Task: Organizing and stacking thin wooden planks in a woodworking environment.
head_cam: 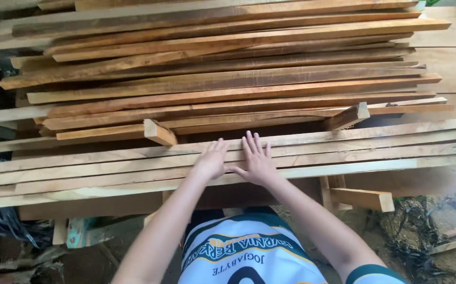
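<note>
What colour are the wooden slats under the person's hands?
Pale tan to light brown, with visible grain: the slats under both hands, seen in the head view.

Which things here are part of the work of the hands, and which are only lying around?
In hand:
left hand and right hand, flat on the front strips

Lying about:
rear stack of planks
short blocks
offcut

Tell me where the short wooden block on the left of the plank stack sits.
In the head view, the short wooden block lies left of centre on the stacked planks, just above and left of the left hand.
</note>
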